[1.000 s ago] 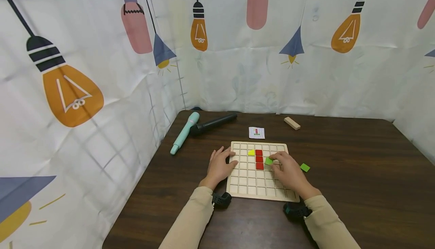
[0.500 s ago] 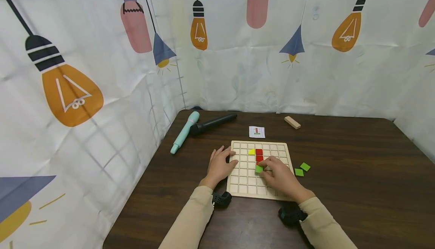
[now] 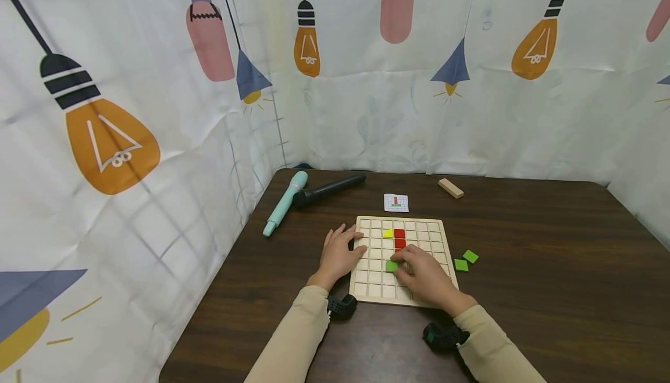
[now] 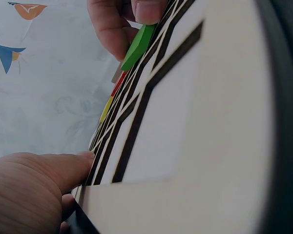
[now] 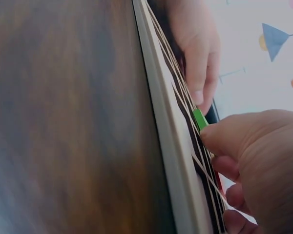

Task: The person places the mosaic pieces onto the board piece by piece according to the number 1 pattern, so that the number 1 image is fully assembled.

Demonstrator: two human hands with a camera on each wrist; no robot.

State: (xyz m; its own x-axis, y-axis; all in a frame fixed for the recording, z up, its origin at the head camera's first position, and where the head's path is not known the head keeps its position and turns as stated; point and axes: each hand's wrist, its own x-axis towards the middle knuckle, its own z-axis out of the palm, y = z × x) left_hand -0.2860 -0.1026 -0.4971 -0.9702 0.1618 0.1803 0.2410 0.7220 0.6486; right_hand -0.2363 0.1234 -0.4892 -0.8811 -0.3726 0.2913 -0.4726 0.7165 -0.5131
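Observation:
A wooden grid board point(image 3: 374, 293) lies on the table. My left hand point(image 3: 337, 260) rests on its left edge, thumb and index fingertips at the rim. In the left wrist view its thumb point(image 4: 73, 168) lies along the board's border. Over the grid, my right hand point(image 3: 426, 278) pinches a green square tile point(image 3: 391, 266) between thumb and fingers. That tile point(image 4: 138, 48) is tilted close over the grid in the left wrist view. A yellow tile point(image 3: 387, 233) sits beside a column of red tiles point(image 3: 399, 234), whose lower end is partly hidden by my right fingers.
Two loose green tiles point(image 3: 466, 261) lie right of the board. Behind it are a small printed grid card point(image 3: 396, 203) and a wooden block point(image 3: 451, 188). A mint-green rod-shaped object point(image 3: 285, 204) and a black cylindrical one point(image 3: 330, 190) lie at the table's back left.
My right hand has moved left and toward me across the board, carrying the green tile from right of the red column to just below and left of it. My left hand stays put.

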